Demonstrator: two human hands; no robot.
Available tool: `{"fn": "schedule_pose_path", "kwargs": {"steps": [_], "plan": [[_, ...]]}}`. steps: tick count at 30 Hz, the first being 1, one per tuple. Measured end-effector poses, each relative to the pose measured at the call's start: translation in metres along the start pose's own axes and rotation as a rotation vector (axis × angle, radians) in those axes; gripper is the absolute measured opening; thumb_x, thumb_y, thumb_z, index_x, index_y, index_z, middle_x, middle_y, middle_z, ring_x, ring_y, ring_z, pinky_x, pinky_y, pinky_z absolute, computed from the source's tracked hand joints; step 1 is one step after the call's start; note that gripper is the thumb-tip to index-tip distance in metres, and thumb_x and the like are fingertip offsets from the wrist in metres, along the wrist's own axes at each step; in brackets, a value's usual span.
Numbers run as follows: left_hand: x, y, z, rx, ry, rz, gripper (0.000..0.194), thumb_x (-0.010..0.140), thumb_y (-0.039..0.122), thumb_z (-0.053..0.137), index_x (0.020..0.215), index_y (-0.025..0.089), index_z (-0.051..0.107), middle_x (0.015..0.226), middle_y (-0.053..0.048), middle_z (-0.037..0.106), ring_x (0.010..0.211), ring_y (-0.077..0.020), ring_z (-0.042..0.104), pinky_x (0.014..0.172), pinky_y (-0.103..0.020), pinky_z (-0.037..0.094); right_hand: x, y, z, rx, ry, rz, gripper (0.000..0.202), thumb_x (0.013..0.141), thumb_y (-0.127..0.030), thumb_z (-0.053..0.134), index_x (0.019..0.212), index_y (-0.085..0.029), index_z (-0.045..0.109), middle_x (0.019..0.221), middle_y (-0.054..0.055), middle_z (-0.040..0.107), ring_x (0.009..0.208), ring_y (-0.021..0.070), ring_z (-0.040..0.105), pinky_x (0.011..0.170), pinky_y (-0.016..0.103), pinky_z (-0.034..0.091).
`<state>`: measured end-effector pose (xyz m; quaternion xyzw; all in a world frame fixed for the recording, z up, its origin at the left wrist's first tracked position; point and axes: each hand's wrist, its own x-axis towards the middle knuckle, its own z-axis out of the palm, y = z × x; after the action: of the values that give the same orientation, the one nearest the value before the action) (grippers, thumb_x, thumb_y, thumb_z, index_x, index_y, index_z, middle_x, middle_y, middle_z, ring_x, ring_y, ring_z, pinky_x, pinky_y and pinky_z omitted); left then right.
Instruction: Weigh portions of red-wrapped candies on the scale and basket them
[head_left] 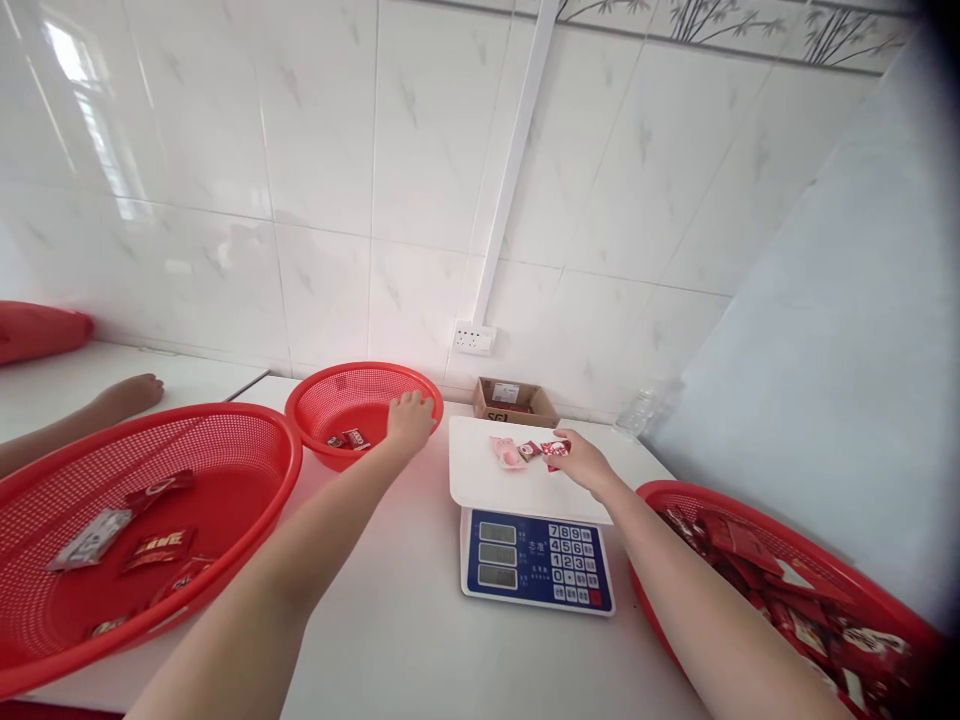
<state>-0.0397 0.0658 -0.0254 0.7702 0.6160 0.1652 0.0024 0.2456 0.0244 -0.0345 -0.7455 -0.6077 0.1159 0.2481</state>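
My left hand (411,422) is over the right side of a small red basket (330,385), back toward me. Its fingers curl downward with the tips hidden, so whatever they hold cannot be made out. Several small wrapped packets (356,439) lie in that basket. Above the white pan (480,490) of a digital scale (536,562), my right hand (583,462) pinches a red wrapped packet (555,452). On the pan, left of it, are a pink clear-wrapped piece (508,454) and a small dark red packet (529,451).
A large red basket (289,440) with a few packets stands left; another person's arm (124,398) is behind it. At right, a red basket (660,488) holds many red packets. An open cardboard box (499,412) and clear plastic containers (641,410) are by the wall.
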Motion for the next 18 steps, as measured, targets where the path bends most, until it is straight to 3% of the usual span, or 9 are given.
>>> {"fn": "schedule_pose_path", "kwargs": {"steps": [3, 6, 9, 11, 15, 18], "plan": [[-0.004, -0.013, 0.004, 0.007, -0.056, -0.078, 0.04, 0.089, 0.042, 0.034, 0.112, 0.014, 0.051, 0.118, -0.019, 0.053, 0.11, -0.0323, 0.048, 0.086, -0.044, 0.038, 0.005, -0.021, 0.006, 0.269, -0.036, 0.03, 0.058, 0.069, -0.031, 0.061, 0.123, -0.016, 0.046, 0.114, 0.01, 0.061, 0.091, 0.0194, 0.06, 0.064, 0.026, 0.048], [-0.017, -0.004, 0.014, -0.004, -0.12, -0.079, 0.047, 0.089, 0.051, 0.027, 0.109, 0.017, 0.052, 0.102, -0.014, 0.062, 0.091, -0.0275, 0.06, 0.073, -0.037, 0.044, 0.013, -0.058, 0.016, 0.543, -0.109, -0.01, 0.062, 0.074, -0.034, 0.058, 0.13, -0.018, 0.037, 0.122, 0.011, 0.056, 0.093, 0.0172, 0.061, 0.063, 0.024, 0.05], [-0.029, 0.008, 0.021, 0.025, -0.123, -0.061, 0.047, 0.086, 0.048, 0.039, 0.119, 0.017, 0.046, 0.106, -0.015, 0.061, 0.093, -0.0294, 0.059, 0.074, -0.039, 0.045, 0.02, -0.092, 0.023, 0.615, -0.118, -0.15, 0.069, 0.082, -0.041, 0.048, 0.14, -0.021, 0.017, 0.135, 0.012, 0.044, 0.1, 0.0145, 0.059, 0.072, 0.023, 0.05], [-0.033, 0.01, 0.024, 0.044, -0.116, -0.045, 0.048, 0.085, 0.043, 0.043, 0.126, 0.017, 0.04, 0.113, -0.016, 0.058, 0.098, -0.0301, 0.057, 0.076, -0.04, 0.044, 0.022, -0.101, 0.026, 0.4, -0.101, -0.23, 0.067, 0.084, -0.041, 0.045, 0.141, -0.022, 0.016, 0.139, 0.012, 0.04, 0.105, 0.0155, 0.057, 0.078, 0.024, 0.048], [-0.035, 0.003, 0.026, 0.054, -0.12, -0.008, 0.045, 0.088, 0.036, 0.04, 0.131, 0.021, 0.035, 0.118, -0.014, 0.055, 0.103, -0.0279, 0.056, 0.078, -0.038, 0.044, 0.013, -0.084, 0.035, -0.244, -0.175, -0.263, 0.044, 0.081, -0.03, 0.049, 0.124, -0.019, 0.048, 0.119, 0.011, 0.058, 0.101, 0.0227, 0.058, 0.078, 0.03, 0.045], [-0.033, -0.001, 0.028, 0.056, -0.121, 0.002, 0.044, 0.088, 0.034, 0.039, 0.13, 0.021, 0.036, 0.115, -0.013, 0.057, 0.103, -0.028, 0.056, 0.077, -0.038, 0.045, 0.003, -0.063, 0.044, -0.355, -0.201, -0.221, 0.029, 0.078, -0.025, 0.051, 0.105, -0.018, 0.06, 0.108, 0.013, 0.06, 0.093, 0.0265, 0.059, 0.073, 0.035, 0.044]]}}
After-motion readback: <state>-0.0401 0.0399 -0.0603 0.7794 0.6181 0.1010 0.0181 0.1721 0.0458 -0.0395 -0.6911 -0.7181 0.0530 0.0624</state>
